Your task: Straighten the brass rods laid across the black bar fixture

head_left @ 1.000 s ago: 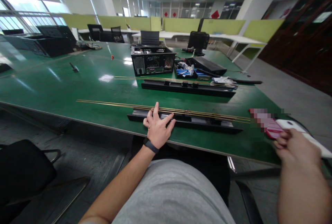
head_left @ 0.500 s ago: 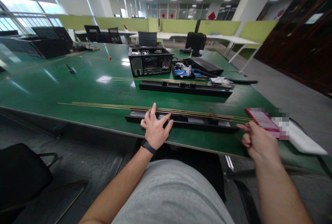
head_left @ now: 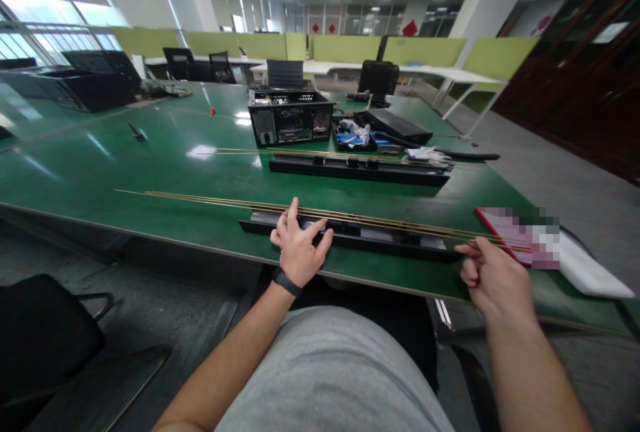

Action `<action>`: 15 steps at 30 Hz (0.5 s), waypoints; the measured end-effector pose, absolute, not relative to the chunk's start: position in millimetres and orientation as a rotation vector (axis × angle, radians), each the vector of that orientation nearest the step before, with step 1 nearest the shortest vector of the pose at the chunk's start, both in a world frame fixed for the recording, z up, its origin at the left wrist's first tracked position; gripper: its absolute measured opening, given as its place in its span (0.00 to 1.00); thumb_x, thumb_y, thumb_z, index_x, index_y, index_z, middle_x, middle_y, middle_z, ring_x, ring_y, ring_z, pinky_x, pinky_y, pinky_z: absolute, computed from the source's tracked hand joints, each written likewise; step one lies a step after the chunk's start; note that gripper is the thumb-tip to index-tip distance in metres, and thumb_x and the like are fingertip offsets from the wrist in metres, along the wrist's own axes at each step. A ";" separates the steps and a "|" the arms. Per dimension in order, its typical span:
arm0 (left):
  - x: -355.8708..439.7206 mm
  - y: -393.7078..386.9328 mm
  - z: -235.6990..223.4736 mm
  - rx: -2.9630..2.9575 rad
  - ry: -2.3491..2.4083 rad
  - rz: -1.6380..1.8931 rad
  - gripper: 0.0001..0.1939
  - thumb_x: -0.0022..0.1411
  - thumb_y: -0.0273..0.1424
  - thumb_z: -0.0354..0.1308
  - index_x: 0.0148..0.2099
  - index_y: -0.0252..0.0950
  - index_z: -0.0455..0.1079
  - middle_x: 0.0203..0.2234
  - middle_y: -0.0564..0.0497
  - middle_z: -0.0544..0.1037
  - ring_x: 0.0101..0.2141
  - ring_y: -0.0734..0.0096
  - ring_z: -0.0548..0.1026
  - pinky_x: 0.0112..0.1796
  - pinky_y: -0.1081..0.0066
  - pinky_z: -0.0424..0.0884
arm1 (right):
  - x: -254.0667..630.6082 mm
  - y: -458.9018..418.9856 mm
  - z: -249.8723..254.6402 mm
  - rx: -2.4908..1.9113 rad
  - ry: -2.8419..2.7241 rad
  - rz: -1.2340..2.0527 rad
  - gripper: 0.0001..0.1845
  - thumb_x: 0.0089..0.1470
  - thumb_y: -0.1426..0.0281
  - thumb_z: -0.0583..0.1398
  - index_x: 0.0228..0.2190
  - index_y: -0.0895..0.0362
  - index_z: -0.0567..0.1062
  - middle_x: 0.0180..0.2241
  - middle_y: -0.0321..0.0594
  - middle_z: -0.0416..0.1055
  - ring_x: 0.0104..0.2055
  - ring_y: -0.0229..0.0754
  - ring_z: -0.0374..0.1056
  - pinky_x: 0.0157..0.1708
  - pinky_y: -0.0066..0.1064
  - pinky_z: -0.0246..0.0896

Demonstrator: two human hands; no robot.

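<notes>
Left hand (head_left: 303,252) splayed wide, fingers unclenched, fingertips down on the thin brass rods (head_left: 350,217) and the black rail (head_left: 380,245) but wrapped round neither! Over at the rail's right end, the right hand (head_left: 500,279) has its fingers curled and forefinger forward, right by the rods; whether it pinches one, I cannot tell. The rods lie lengthwise along the rail, near the front edge of the worktop (head_left: 165,172), poking out past both its ends.

Danger here: loosen that left hand and the loose rods could roll apart, perhaps towards the front edge. A sideways knock from the right hand might skew the lot, and the rod ends (blurred by the pixelation) could scrape the red-edged pad (head_left: 500,227) beneath them near the right edge.

And what a change from a second ago! The right hand has left that pad and come in to the rods, and one rod now reaches further towards the left edge; the left hand hasn't budged.
</notes>
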State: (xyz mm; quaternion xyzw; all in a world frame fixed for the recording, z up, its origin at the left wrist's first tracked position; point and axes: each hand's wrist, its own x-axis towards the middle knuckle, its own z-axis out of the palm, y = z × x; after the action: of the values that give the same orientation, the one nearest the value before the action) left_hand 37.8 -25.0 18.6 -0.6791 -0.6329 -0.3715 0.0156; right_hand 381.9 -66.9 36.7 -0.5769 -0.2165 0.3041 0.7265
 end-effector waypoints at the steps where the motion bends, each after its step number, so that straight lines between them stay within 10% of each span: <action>1: 37.8 -24.8 18.5 -2.112 -1.969 -1.156 0.14 0.72 0.44 0.68 0.56 0.55 0.87 0.82 0.43 0.55 0.72 0.31 0.61 0.64 0.33 0.63 | 381.3 -66.7 37.0 -1.268 -0.478 0.678 0.24 0.42 0.58 0.77 0.31 0.59 0.75 0.28 0.42 0.77 0.13 0.30 0.52 0.09 0.24 0.41; 15: 36.5 -25.5 19.6 -2.116 -1.974 -1.128 0.14 0.73 0.45 0.67 0.57 0.57 0.87 0.81 0.45 0.56 0.71 0.34 0.62 0.63 0.35 0.64 | 396.0 -67.9 52.2 -1.265 -0.371 0.702 0.12 0.48 0.69 0.73 0.28 0.59 0.75 0.24 0.38 0.70 0.13 0.30 0.51 0.10 0.24 0.39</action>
State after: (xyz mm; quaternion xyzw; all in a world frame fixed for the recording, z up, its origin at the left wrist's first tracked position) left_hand 36.5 -25.5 19.6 -0.6812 -0.6355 -0.3630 0.0180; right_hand 396.0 -67.9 52.2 -0.5752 -0.1689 0.3193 0.7340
